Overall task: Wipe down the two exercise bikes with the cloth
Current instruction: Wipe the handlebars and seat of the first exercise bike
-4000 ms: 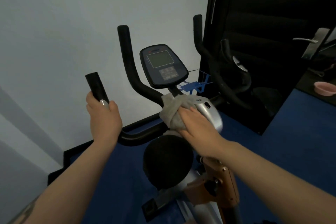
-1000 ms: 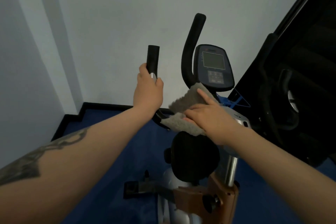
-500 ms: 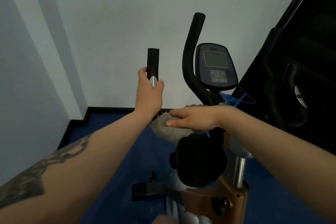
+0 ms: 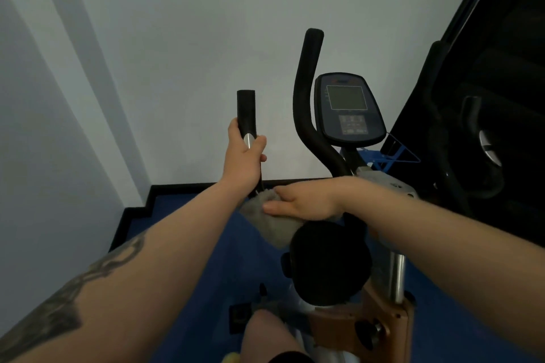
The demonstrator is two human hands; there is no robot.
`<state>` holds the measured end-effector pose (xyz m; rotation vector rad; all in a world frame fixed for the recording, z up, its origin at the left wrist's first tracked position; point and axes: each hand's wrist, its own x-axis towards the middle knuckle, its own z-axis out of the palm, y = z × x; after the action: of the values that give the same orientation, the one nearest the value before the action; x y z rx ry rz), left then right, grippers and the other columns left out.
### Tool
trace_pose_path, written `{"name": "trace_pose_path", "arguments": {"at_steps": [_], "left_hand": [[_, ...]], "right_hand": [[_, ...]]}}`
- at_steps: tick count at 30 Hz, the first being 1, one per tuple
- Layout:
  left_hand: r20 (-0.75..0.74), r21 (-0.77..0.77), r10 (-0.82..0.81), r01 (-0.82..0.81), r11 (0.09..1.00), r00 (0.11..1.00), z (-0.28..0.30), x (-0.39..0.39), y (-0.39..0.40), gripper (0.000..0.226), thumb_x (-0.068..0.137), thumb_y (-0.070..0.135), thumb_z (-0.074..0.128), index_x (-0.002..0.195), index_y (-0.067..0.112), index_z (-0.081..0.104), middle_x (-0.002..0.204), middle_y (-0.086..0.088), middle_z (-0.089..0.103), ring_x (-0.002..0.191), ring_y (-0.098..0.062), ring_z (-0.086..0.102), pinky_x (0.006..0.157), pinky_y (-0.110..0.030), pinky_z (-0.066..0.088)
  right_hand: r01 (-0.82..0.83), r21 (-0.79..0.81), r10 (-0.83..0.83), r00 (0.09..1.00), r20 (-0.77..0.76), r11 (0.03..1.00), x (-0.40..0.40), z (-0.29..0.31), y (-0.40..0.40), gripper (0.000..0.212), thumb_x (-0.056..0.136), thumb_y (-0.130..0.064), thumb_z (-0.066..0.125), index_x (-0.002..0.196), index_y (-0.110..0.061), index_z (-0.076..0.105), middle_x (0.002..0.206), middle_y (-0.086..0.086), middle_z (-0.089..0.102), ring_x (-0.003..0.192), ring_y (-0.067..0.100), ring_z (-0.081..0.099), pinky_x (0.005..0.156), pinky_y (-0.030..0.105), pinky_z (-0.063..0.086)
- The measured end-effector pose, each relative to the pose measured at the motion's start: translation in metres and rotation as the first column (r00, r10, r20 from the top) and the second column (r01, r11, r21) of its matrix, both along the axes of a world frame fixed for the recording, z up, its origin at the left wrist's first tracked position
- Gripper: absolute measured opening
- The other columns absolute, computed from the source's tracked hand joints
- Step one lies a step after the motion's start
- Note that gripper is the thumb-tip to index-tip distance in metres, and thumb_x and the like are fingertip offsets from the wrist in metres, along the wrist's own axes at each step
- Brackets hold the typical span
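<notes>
An exercise bike stands in front of me, with a blue-grey console (image 4: 349, 110), black curved handlebars (image 4: 305, 91) and a black saddle (image 4: 328, 262). My left hand (image 4: 243, 156) grips the left handle (image 4: 246, 110) just below its black foam end. My right hand (image 4: 300, 200) lies on a grey cloth (image 4: 269, 222), fingers pointing left, pressing it onto the low handlebar bar ahead of the saddle. Part of the cloth hangs below my hand. The bar under the cloth is hidden.
A pale wall stands close behind the bike, with a black skirting (image 4: 188, 186) and blue floor (image 4: 182, 209). A second dark machine (image 4: 472, 141) stands at the right. My knee (image 4: 265, 330) shows at the bottom, beside an orange-brown frame part (image 4: 359, 324).
Since four seconds ago my view has swung left and my right hand has carried the cloth from the silver housing leftward onto the low bar. My left hand still grips the same handle.
</notes>
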<state>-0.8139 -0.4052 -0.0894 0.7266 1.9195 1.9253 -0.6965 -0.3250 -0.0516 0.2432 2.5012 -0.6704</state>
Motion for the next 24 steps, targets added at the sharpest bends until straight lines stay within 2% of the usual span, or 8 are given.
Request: {"name": "trace_pose_path", "arguments": {"at_steps": [2, 4, 9, 12, 14, 17, 20, 24], "left_hand": [[0.038, 0.005, -0.037, 0.037, 0.999, 0.999, 0.002, -0.002, -0.002, 0.055, 0.100, 0.024, 0.048, 0.148, 0.027, 0.022, 0.108, 0.007, 0.052, 0.080, -0.012, 0.061, 0.066, -0.026, 0.047], [0.115, -0.008, -0.109, 0.111, 0.994, 0.987, 0.005, -0.008, -0.006, 0.052, 0.100, 0.026, 0.049, 0.146, 0.028, 0.025, 0.119, 0.002, 0.053, 0.091, -0.015, 0.064, 0.074, -0.033, 0.049], [0.202, -0.042, -0.154, 0.166, 0.985, 0.967, 0.008, -0.013, -0.011, 0.040, 0.102, 0.027, 0.046, 0.139, 0.018, 0.033, 0.120, -0.007, 0.059, 0.102, -0.017, 0.064, 0.082, -0.037, 0.049], [0.196, -0.065, -0.166, 0.182, 0.981, 0.966, 0.009, -0.016, -0.011, 0.038, 0.102, 0.027, 0.045, 0.138, 0.018, 0.033, 0.114, -0.006, 0.061, 0.100, -0.016, 0.064, 0.078, -0.032, 0.049], [0.210, -0.062, -0.184, 0.201, 0.978, 0.960, 0.011, -0.017, -0.012, 0.037, 0.102, 0.026, 0.046, 0.136, 0.019, 0.033, 0.115, -0.005, 0.061, 0.101, -0.016, 0.064, 0.075, -0.031, 0.051], [0.269, -0.031, -0.149, 0.164, 0.986, 0.952, 0.011, -0.014, -0.011, 0.032, 0.102, 0.024, 0.046, 0.131, 0.014, 0.037, 0.112, -0.009, 0.062, 0.101, -0.018, 0.064, 0.081, -0.034, 0.053], [0.298, -0.032, -0.093, 0.107, 0.994, 0.950, 0.011, -0.007, -0.009, 0.025, 0.102, 0.026, 0.047, 0.121, 0.012, 0.042, 0.107, -0.008, 0.061, 0.098, -0.019, 0.066, 0.076, -0.035, 0.053], [0.152, -0.081, 0.072, -0.060, 0.995, 0.986, 0.004, 0.005, -0.002, 0.015, 0.103, 0.027, 0.044, 0.112, 0.016, 0.042, 0.100, -0.004, 0.058, 0.088, -0.021, 0.066, 0.072, -0.033, 0.049]], "right_hand": [[0.097, -0.156, -0.104, 0.994, -0.034, 0.983, -0.011, -0.003, -0.010, 0.055, 0.102, -0.050, 0.030, 0.140, -0.013, 0.045, 0.130, 0.002, 0.055, 0.120, 0.015, 0.051, 0.109, 0.032, 0.035], [0.191, -0.273, -0.204, 0.979, -0.020, 0.943, -0.013, -0.003, -0.012, 0.057, 0.103, -0.049, 0.028, 0.144, -0.013, 0.042, 0.140, 0.005, 0.052, 0.127, 0.018, 0.049, 0.107, 0.026, 0.035], [0.184, -0.290, -0.230, 0.964, -0.133, 0.939, -0.004, -0.010, -0.013, 0.046, 0.104, -0.046, 0.032, 0.137, -0.020, 0.050, 0.120, -0.006, 0.056, 0.108, 0.008, 0.052, 0.080, 0.009, 0.036], [0.183, -0.285, -0.232, 0.961, -0.148, 0.941, -0.009, -0.013, -0.013, 0.048, 0.103, -0.049, 0.030, 0.135, -0.021, 0.052, 0.123, -0.003, 0.057, 0.109, 0.010, 0.052, 0.083, 0.017, 0.036], [0.254, -0.302, -0.313, 0.935, -0.167, 0.919, -0.014, -0.015, -0.015, 0.053, 0.101, -0.054, 0.028, 0.132, -0.021, 0.055, 0.125, 0.000, 0.059, 0.110, 0.012, 0.053, 0.087, 0.024, 0.036], [0.341, -0.453, -0.433, 0.894, -0.115, 0.824, -0.016, -0.016, -0.013, 0.052, 0.103, -0.050, 0.028, 0.133, -0.017, 0.055, 0.126, 0.002, 0.059, 0.110, 0.011, 0.055, 0.085, 0.020, 0.040], [0.211, -0.470, -0.264, 0.963, -0.050, 0.857, -0.007, -0.011, -0.006, 0.048, 0.103, -0.046, 0.035, 0.143, -0.020, 0.044, 0.127, -0.006, 0.054, 0.112, 0.005, 0.052, 0.086, 0.012, 0.040], [0.038, -0.160, -0.056, 0.992, -0.110, 0.986, 0.010, -0.008, 0.013, 0.040, 0.098, -0.052, 0.044, 0.121, -0.021, 0.053, 0.114, -0.002, 0.061, 0.104, 0.016, 0.057, 0.084, 0.027, 0.042]]}}
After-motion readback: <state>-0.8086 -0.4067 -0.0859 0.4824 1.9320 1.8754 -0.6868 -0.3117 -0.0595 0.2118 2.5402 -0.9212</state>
